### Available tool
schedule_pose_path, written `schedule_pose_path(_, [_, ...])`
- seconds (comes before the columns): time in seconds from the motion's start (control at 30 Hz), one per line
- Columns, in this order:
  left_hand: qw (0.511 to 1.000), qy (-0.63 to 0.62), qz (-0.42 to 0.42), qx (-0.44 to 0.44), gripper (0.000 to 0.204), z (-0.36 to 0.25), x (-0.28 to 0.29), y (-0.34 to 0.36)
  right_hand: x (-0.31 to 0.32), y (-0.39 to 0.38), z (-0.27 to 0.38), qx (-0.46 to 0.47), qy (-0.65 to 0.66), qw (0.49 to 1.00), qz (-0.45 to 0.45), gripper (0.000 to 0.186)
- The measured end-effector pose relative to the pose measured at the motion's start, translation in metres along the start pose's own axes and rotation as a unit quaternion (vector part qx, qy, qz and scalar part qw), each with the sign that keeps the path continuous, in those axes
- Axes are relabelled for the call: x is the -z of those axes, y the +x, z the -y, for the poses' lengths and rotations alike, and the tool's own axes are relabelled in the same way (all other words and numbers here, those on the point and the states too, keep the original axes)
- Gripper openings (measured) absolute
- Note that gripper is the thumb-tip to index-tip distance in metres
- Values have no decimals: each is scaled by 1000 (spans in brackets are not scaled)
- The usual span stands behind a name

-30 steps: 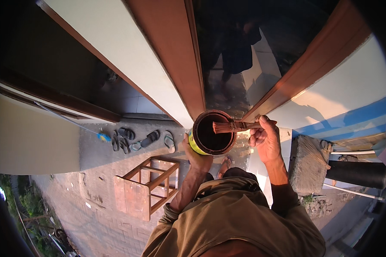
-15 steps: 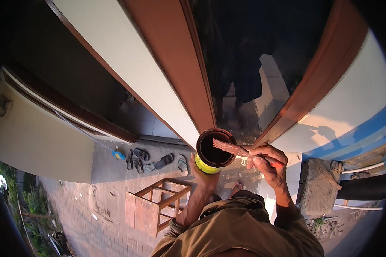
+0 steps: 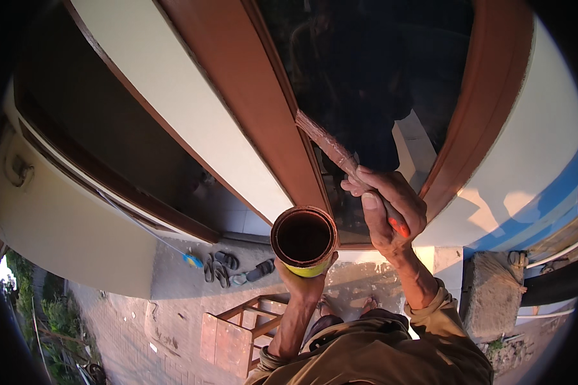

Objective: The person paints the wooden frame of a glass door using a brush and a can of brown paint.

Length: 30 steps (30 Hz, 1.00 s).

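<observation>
My left hand grips a yellow paint can from below, its open top facing up. Brown paint coats the rim, and the inside looks dark. In my right hand is a paintbrush, held by its handle, which has an orange end. Its paint-covered bristles reach up and left to the inner edge of the brown window frame; whether they touch the wood I cannot tell. Dark glass lies behind the brush and reflects a figure.
A white wall strip runs left of the frame, beside a dark doorway. Several sandals lie on the ground by a wooden stool at my left. On the right are a blue and white wall and a rough block.
The brush has moved from over the can's mouth up to the window frame, raised by my right hand. The can sits slightly lower and further left in view.
</observation>
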<state>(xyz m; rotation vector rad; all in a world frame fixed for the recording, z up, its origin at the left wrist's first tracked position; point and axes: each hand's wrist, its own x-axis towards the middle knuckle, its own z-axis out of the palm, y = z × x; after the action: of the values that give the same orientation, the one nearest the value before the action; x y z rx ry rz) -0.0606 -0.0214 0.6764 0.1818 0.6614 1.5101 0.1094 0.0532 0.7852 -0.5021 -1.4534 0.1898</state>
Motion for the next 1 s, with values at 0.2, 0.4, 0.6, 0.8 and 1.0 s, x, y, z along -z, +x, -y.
schedule_pose_path(0.2, [1000, -9, 5, -18, 67, -4, 25, -7, -29, 55, -22, 105, -14, 994, -20, 33])
schedule_pose_path(0.4, [999, -24, -23, -18, 64, -6, 35, -11, -35, 67, -26, 76, -11, 997, 5, 32])
schedule_pose_path(0.6, [1000, -17, -20, -16, 66, -3, 50, -9, -26, 38, -37, 53, -27, 997, 47, 30])
schedule_pose_path(0.8, [999, -6, -32, -6, 65, 1, 52, -9, -18, 33, -28, 46, -31, 998, 37, 28])
schedule_pose_path(1.0, [999, 25, -34, -17, 65, -2, 38, -9, -29, 94, -23, 139, -14, 990, -1, 28])
